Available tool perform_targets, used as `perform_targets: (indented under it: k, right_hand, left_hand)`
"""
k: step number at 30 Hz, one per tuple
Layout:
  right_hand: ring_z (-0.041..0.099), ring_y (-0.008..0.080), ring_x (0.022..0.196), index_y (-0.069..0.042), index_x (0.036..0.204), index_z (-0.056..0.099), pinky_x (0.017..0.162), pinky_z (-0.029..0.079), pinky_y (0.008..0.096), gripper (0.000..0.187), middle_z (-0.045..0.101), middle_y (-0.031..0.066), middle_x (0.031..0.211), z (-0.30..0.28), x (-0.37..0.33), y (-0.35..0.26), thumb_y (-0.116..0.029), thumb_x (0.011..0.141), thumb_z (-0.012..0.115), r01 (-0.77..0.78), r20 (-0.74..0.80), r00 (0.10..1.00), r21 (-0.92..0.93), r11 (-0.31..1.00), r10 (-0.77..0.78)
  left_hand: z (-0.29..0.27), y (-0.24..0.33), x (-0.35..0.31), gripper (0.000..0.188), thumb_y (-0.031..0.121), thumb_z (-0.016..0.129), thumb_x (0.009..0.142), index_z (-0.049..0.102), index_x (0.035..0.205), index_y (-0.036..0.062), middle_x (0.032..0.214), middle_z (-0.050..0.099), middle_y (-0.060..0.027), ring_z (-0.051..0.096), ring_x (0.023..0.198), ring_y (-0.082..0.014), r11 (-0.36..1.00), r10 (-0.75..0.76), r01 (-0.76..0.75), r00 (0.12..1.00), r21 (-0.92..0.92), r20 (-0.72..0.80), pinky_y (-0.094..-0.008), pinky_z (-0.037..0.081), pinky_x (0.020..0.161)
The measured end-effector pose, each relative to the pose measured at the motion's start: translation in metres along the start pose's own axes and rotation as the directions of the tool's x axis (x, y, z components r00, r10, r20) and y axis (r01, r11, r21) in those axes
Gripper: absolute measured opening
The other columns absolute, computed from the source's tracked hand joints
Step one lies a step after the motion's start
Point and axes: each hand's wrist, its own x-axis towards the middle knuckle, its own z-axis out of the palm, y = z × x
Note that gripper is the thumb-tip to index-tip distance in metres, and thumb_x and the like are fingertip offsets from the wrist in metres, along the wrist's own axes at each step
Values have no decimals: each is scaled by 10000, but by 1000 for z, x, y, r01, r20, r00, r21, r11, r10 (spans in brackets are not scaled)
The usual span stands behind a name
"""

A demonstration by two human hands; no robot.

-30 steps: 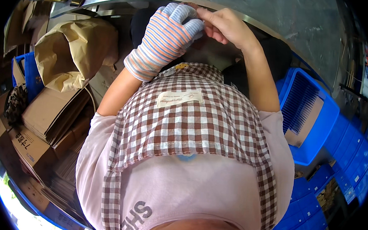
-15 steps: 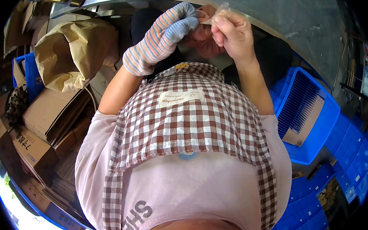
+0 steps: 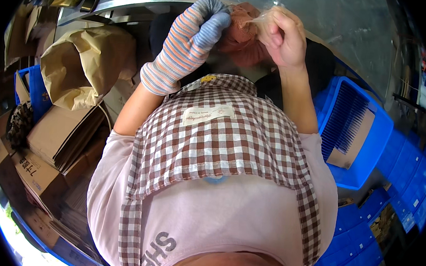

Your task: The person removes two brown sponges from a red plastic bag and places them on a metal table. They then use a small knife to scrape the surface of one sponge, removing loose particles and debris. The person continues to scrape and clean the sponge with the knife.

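Note:
My left hand [image 3: 191, 41], in a striped grey, blue and orange knit glove, is closed at the metal table's near edge. Its fingers press against a reddish-brown, soft-looking bundle [image 3: 243, 35] whose kind I cannot make out. To the right, my bare right hand [image 3: 285, 37] is closed in a pinch on thin clear plastic film [image 3: 257, 20]. The film stretches from those fingers toward the bundle. Glove and fingertips hide part of where the left hand grips.
A metal worktable [image 3: 337, 18] spans the far side. On the left stand an open brown paper bag [image 3: 88, 62] and stacked flat cardboard [image 3: 59, 133]. To the right, a blue bin [image 3: 367, 167] holds black comb-like rows [image 3: 343, 121] and a cardboard piece.
My right hand has moved right, away from the left, with the film drawn out. The left hand has shifted slightly up and left. More of the reddish-brown bundle shows between them.

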Motion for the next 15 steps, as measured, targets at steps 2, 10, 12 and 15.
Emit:
perform_targets:
  k: [2,10,12,15]
  right_hand:
    - [394,39,490,-31,732,578,460,312,195,279,473,-21,577,5,2,1,-144,983,533,-35,-40,999,-45,998,33]
    - [467,25,531,-38,764,642,480,354,189,291,556,-34,631,30,7,16,-223,984,594,78,-130,979,-481,873,-159]
    - [453,28,525,-28,769,630,478,350,193,277,551,-17,632,26,4,17,-188,988,575,54,-63,994,-428,902,-89]
    - [381,45,486,-23,736,583,462,324,203,289,476,-3,572,23,2,14,-158,987,541,24,-76,997,69,997,-19]
  left_hand:
    - [5,-1,3,132,142,613,959,604,1006,19,819,594,-17,522,710,-97,992,64,-59,997,115,-35,-250,462,660]
    - [20,24,10,209,157,554,995,560,1131,-2,876,604,-25,526,778,-61,976,-215,215,967,-13,-137,-230,455,690]
    - [20,-3,11,196,162,556,997,565,1120,10,901,601,-14,530,805,-59,979,-154,124,971,-162,-185,-229,457,719]
    - [15,3,13,142,151,583,980,577,1085,56,938,616,-10,578,853,-75,816,-347,229,928,-530,-133,-237,482,762]
